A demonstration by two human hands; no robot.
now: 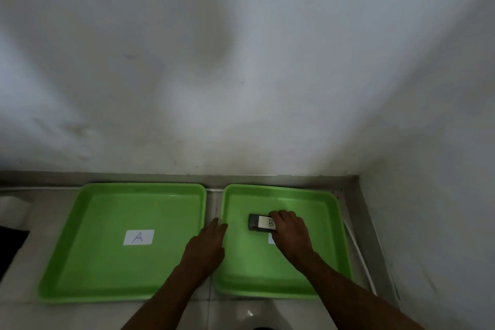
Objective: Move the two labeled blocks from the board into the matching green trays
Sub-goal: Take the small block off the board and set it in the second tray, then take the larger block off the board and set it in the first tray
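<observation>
A pale tiled counter (235, 313) runs up to a white wall, with a metal strip (267, 178) along its back edge and down its right side. Two green trays sit flat on it side by side, a narrow bare gap between them. The left tray (80, 236) carries a white paper label marked A (138, 237) on its floor. The right tray (334, 236) lies close to the corner. At the counter's far left edge lie something white (13, 209) and something dark (10, 249), too cropped to identify.

Dark B-labeled block (261, 223) in right tray (332, 244)
</observation>
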